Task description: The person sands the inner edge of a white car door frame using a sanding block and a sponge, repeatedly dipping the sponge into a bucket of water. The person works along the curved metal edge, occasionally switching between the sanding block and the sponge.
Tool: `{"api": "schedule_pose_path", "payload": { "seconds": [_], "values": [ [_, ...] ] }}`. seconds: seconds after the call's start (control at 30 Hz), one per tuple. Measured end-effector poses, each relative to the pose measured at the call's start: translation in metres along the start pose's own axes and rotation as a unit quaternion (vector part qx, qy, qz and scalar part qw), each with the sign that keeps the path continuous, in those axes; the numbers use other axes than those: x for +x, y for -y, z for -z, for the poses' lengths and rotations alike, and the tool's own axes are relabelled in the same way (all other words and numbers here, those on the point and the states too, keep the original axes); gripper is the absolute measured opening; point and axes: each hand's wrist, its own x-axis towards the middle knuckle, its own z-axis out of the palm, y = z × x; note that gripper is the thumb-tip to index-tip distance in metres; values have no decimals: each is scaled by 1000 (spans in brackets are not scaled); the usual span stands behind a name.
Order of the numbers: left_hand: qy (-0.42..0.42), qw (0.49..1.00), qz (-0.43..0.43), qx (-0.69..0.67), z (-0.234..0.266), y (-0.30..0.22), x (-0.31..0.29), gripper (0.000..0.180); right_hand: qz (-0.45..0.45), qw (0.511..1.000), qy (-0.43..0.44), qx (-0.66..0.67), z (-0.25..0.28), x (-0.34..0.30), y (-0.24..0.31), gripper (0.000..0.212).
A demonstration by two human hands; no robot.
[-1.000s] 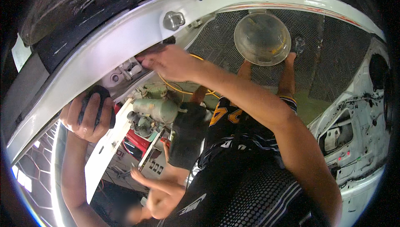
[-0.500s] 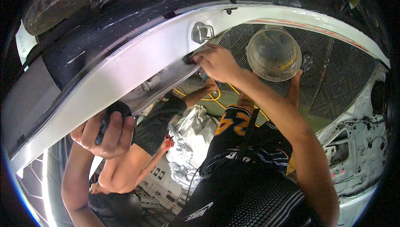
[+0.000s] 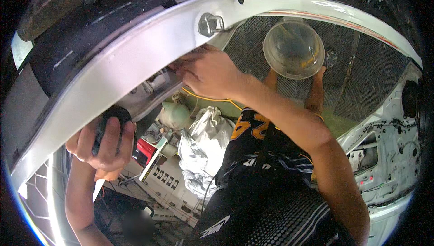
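Observation:
My left hand (image 3: 103, 143) is closed around a black rounded pad (image 3: 110, 126) at the lower end of a white car body pillar (image 3: 131, 58). Its kind I cannot make out. Higher up, my right hand (image 3: 205, 72) reaches to the inner edge of the pillar, below a metal striker loop (image 3: 210, 24). The fingers there are curled, and their tips lie in shadow against the edge. Whatever they pinch is hidden.
A clear round bucket (image 3: 294, 49) stands on a dark ribbed mat (image 3: 343, 65) near my feet. To the right is a bare white door (image 3: 384, 146). Crumpled silver sheeting (image 3: 205, 151), a yellow hose (image 3: 203, 96) and a greenish tank (image 3: 174, 115) lie below.
My right hand has slid down and left along the pillar's inner edge. The co-worker beneath has mostly gone out of sight, uncovering the tank and a red machine. My left hand keeps its grip.

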Motion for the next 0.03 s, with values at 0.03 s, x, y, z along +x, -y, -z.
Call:
{"api": "schedule_pose_path", "payload": {
  "seconds": [0.03],
  "values": [
    [15, 998, 13, -51, 4, -1, -8, 34, -17, 997, 78, -5, 16, 3, 5, 37]
  ]
}}
